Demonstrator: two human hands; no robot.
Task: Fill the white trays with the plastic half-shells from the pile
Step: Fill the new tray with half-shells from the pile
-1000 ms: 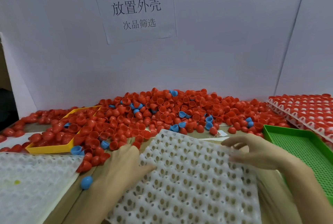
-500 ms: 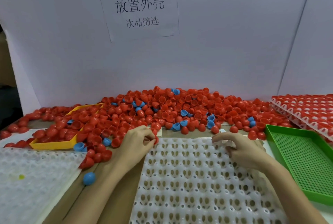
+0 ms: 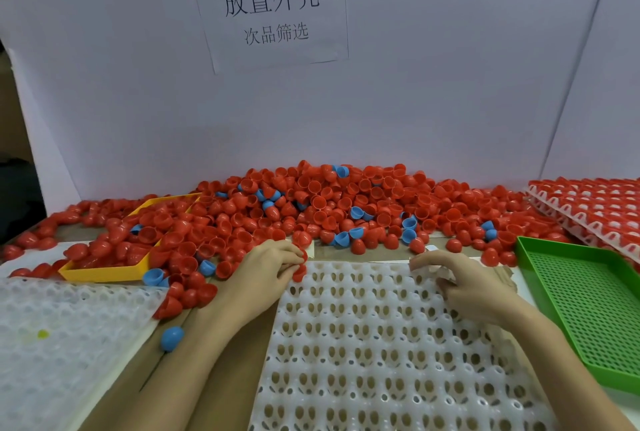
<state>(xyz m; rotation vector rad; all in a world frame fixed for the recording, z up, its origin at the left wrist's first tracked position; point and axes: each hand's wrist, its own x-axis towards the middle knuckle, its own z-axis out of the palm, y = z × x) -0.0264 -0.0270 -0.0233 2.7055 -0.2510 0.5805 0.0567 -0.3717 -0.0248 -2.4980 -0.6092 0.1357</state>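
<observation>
Head view shows one white tray (image 3: 381, 344) with every pocket bare, lying just in front of the pile (image 3: 329, 209) of red and blue shells. Left of that tray, one yellow tray (image 3: 104, 273) holds red shells; right of it, one green tray (image 3: 588, 299) holds nothing. The left hand (image 3: 266, 271) curls its fingers round red shells (image 3: 300, 266) at the white tray's far left corner. The right hand (image 3: 464, 285), fingers bent, rests on the tray's far edge.

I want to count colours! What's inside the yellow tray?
The yellow tray holds heaped red half-shells and one blue half-shell. The heap covers the tray's floor, so anything buried underneath cannot be seen.
</observation>
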